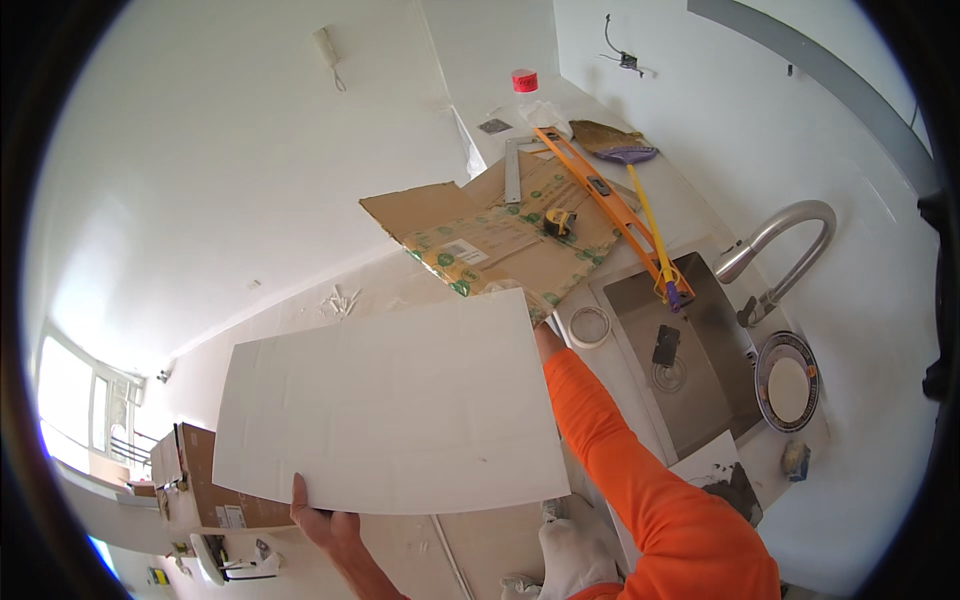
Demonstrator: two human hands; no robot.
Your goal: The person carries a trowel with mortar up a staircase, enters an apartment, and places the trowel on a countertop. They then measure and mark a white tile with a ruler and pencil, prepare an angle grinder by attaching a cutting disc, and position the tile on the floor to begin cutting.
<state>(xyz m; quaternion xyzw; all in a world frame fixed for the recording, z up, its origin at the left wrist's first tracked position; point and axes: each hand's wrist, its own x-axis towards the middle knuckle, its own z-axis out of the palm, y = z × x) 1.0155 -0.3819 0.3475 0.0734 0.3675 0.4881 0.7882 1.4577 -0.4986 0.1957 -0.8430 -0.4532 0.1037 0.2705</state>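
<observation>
A large white rectangular panel (390, 410) is held up in front of me, tilted, its flat face toward me. My left hand (325, 520) grips its lower edge near the left corner, thumb on the face and the other fingers behind. My right arm, in an orange sleeve, reaches up along the panel's right edge. Only a little of my right hand (547, 340) shows beside the upper right corner; its fingers are hidden. Just beyond that corner lies flattened cardboard (500, 240) on the counter, with a tape measure (559, 222) and a metal square (513, 170) on it.
An orange spirit level (600, 195) and a yellow-handled brush (645, 210) reach over the sink (700, 400), which holds a dark object. A curved faucet (790, 225) and a patterned plate (787, 382) stand right. A cardboard box (225, 480) is lower left.
</observation>
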